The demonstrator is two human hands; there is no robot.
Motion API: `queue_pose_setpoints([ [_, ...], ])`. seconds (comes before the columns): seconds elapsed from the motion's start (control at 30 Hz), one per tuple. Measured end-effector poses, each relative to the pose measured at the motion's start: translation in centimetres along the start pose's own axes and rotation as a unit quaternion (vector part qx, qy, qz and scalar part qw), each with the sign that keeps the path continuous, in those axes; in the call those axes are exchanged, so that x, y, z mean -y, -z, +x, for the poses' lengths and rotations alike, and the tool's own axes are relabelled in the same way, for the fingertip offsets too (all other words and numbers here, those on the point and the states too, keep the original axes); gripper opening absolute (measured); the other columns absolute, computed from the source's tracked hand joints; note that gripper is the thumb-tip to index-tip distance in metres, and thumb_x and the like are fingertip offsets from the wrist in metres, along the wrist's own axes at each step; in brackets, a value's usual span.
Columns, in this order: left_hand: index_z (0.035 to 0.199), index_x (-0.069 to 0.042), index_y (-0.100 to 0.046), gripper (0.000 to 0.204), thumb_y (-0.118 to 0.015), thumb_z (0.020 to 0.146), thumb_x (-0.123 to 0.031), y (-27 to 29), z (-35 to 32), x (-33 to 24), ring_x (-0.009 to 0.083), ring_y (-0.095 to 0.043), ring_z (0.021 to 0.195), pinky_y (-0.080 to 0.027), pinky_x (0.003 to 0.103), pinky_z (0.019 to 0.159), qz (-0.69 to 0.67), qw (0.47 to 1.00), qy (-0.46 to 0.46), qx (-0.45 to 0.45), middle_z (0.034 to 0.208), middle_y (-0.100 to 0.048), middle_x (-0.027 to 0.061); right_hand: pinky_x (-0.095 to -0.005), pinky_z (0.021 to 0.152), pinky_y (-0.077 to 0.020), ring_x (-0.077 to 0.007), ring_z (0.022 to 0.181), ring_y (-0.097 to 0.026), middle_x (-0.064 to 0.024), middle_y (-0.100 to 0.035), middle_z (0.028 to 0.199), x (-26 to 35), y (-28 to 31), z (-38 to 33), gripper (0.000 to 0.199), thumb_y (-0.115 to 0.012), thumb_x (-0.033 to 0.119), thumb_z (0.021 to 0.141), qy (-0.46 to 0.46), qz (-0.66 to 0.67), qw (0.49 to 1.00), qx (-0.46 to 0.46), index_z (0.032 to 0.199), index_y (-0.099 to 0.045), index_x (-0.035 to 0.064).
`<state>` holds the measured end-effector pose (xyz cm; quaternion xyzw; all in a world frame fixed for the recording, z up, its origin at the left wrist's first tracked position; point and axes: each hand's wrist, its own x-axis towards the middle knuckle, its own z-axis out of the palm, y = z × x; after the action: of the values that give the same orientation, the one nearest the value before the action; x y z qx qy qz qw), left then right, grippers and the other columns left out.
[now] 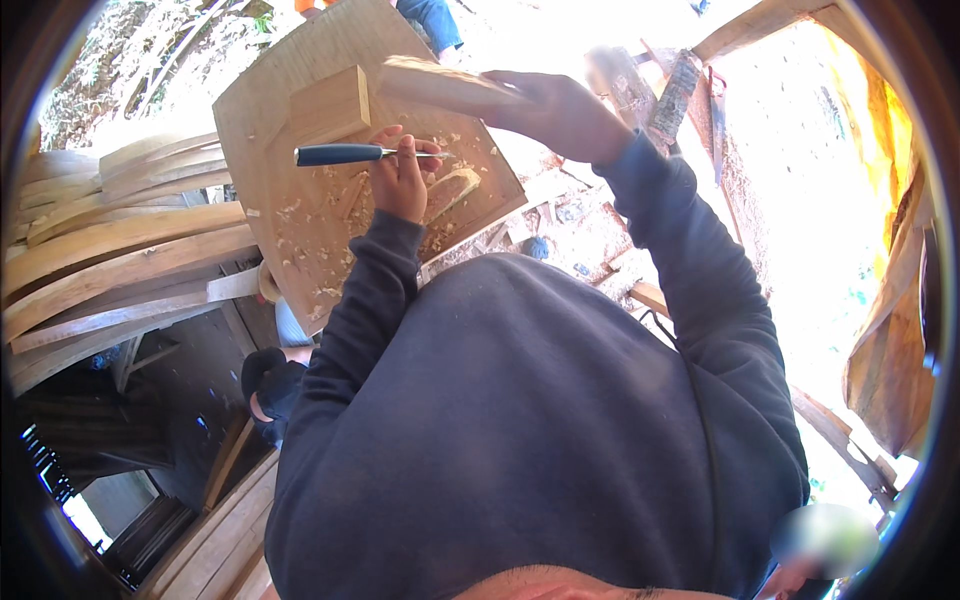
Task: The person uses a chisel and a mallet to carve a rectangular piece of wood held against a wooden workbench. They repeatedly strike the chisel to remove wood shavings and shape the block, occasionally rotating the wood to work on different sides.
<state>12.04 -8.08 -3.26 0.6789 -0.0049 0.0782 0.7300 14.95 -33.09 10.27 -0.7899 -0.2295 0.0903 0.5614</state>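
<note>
In my left hand (400,180) is a chisel (340,154), its dark blue handle pointing left and its narrow metal blade pointing right. The fingers close round it where handle and blade meet. My right hand (565,112) grips one end of a thick wooden block (450,88), blurred by motion and raised over the far right part of the board. Below both hands lies a wooden board (290,225) strewn with shavings. A rectangular wood block (332,105) rests on it beyond my left hand. Just right of that hand lies a smaller, pale-edged wood piece (452,195).
Long curved planks (130,245) are stacked at the left. Past the board's far edge shows a person's blue-clad leg (430,22). A log (675,95) and a saw (717,110) are at the right. Wood scraps (585,235) litter the ground. Another person (275,385) is partly visible lower left.
</note>
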Motion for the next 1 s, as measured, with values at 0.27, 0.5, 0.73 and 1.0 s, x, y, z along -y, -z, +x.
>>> queue_pose_setpoints([
  [0.27, 0.116, -0.002, -0.048, 0.022, -0.048, 0.111, -0.023, -0.7, 0.8, -1.8, 0.0177, -0.07, 0.071, -0.058, 0.028, 0.069, 0.008, 0.999, 0.018, 0.049, 0.094, -0.073, 0.0169, -0.0266, 0.064, -0.0558, -0.0118, 0.075, -0.065, -0.0059, -0.07, 0.096, -11.1, -1.8, -5.7, 0.048, -0.063, 0.043, 0.103, -0.337, 0.257, 0.903, -0.068, 0.128, -0.066, 0.0011],
  [0.5, 0.113, -0.001, -0.049, 0.02, -0.044, 0.109, -0.02, -1.2, 1.4, -0.8, 0.0179, -0.069, 0.068, -0.057, 0.028, 0.066, -0.021, 0.998, 0.042, 0.044, 0.09, -0.073, 0.0163, -0.0289, 0.062, -0.0571, -0.0145, 0.073, -0.066, -0.01, -0.07, 0.097, -14.5, 0.4, -9.2, 0.051, -0.064, 0.041, 0.103, -0.369, 0.279, 0.874, -0.149, 0.132, -0.063, -0.0013],
  [0.73, 0.11, -0.004, -0.053, 0.023, -0.042, 0.109, -0.024, -0.8, 1.0, -0.7, 0.0156, -0.065, 0.064, -0.055, 0.026, 0.064, -0.006, 0.996, 0.06, 0.069, 0.084, -0.073, 0.014, -0.027, 0.063, -0.056, -0.0137, 0.074, -0.067, -0.0108, -0.07, 0.099, -14.0, 3.5, -11.9, 0.06, -0.063, 0.045, 0.104, -0.361, 0.257, 0.874, -0.198, 0.135, -0.057, -0.0055],
  [1.0, 0.113, -0.006, -0.053, 0.022, -0.045, 0.109, -0.026, -1.5, 1.4, -0.4, 0.0128, -0.063, 0.064, -0.052, 0.025, 0.063, -0.036, 0.992, 0.093, 0.082, 0.082, -0.073, 0.0105, -0.0285, 0.073, -0.0561, -0.0124, 0.082, -0.068, -0.0057, -0.073, 0.103, -8.5, 5.3, -6.9, 0.054, -0.069, 0.04, 0.1, -0.163, -0.081, 0.978, -0.097, 0.138, -0.064, 0.002],
])
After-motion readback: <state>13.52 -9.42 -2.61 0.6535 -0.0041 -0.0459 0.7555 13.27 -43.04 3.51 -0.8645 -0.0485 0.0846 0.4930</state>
